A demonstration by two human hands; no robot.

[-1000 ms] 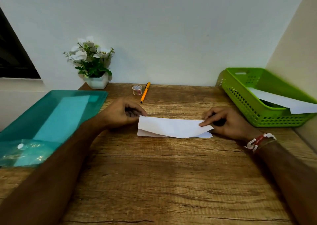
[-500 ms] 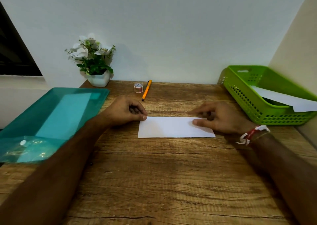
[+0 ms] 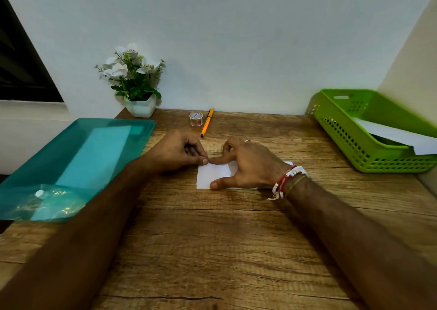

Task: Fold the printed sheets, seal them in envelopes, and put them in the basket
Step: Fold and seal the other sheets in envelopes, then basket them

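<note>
1. The right hand (image 3: 250, 165) lies on the folded sheet (image 3: 214, 176) with its fingers (image 3: 218, 159) apart. The forefinger is stretched flat along the far edge and the thumb is spread to the near edge.
2. The left hand (image 3: 177, 151) has its fingers curled together into the palm. Its thumb tip presses at the sheet's far left corner, touching the right forefinger's tip.
3. The white sheet lies flat on the wooden counter (image 3: 212, 250), mid-way across and partly hidden under the right palm.
4. Beaded bracelets (image 3: 285, 179) circle the right wrist.
5. Beyond the hands lie an orange pen (image 3: 207, 122) and, just beside it, a small tape roll (image 3: 195, 118).
6. A teal plastic folder (image 3: 71, 168) overhangs the counter's left edge.
7. The green basket (image 3: 343, 130) sits far right, with white paper (image 3: 392, 136) inside.
8. A white pot of flowers (image 3: 139, 92) stands in the back left corner, against a pale wall (image 3: 236, 38).
</note>
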